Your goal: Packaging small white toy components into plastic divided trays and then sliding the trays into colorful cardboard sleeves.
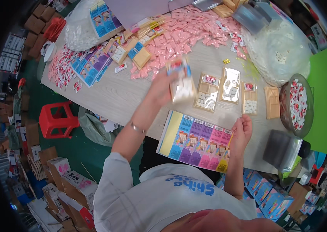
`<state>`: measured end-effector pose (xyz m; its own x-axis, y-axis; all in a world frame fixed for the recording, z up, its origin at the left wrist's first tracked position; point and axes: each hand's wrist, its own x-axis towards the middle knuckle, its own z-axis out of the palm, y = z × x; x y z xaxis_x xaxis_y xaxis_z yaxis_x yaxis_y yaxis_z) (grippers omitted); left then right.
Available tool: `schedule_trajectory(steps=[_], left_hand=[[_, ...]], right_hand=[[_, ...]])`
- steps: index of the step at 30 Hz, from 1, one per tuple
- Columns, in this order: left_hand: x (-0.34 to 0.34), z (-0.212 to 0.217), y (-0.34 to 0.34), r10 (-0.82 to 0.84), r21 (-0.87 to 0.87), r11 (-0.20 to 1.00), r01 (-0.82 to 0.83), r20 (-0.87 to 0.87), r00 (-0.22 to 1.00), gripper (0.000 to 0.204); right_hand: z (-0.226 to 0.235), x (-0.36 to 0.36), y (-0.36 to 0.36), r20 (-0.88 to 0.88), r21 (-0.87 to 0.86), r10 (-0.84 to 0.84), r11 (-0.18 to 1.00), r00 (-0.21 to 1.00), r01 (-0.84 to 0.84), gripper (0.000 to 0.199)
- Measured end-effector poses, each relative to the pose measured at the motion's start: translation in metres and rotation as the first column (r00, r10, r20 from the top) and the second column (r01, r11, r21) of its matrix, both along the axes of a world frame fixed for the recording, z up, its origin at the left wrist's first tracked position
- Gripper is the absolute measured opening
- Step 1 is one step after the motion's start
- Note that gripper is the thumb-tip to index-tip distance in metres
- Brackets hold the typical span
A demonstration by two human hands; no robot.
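A small packet [181, 82] with a colourful card top and a clear pouch of white pieces is raised above the wooden table [113, 94], blurred by motion, held in the left hand [163, 87]. The fingers wrap the packet's left edge, so the packet stands out to the right of the palm, just over the far edge of a sheet of colourful cards [196, 141] lying at the table's near side. The right hand [242, 133] rests at that sheet's right edge, fingers curled onto its corner; whether it pinches the sheet or only presses on it cannot be told.

Just beyond the raised packet, a row of shallow tan trays [208, 92] sits side by side, some filled with white pieces and one covered by a shiny clear lid [230, 85]. An unfilled tan tray [272, 102] lies at the right end of the row, beside a round clear bowl [287, 112] of red-and-white wrapped sweets. A heap of pink sachets [186, 29] spreads across the far side of the table, with a large bag of white pieces [277, 52] to its right and another [79, 29] at the far left. More printed card sheets [92, 65] lie on the left part of the table. A red plastic stool [57, 120] stands on the green floor to the left, near stacked cardboard boxes [70, 179].
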<state>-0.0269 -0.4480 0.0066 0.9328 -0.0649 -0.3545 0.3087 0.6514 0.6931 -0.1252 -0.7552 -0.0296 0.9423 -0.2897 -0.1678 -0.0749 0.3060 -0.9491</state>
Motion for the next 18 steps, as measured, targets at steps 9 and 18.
schedule_trajectory(steps=[9,18], left_hand=[[0.086,-0.007,-0.002,0.132,0.003,0.991,-0.132,0.045,0.99,0.048],[-0.058,-0.036,-0.028,-0.37,0.936,0.206,-0.286,0.345,0.863,0.022]], right_hand=[[0.016,0.013,0.03,0.023,-0.007,0.137,0.991,0.99,-0.137,0.025],[0.017,0.04,0.027,0.025,-0.945,0.467,0.299,0.884,-0.13,0.034]])
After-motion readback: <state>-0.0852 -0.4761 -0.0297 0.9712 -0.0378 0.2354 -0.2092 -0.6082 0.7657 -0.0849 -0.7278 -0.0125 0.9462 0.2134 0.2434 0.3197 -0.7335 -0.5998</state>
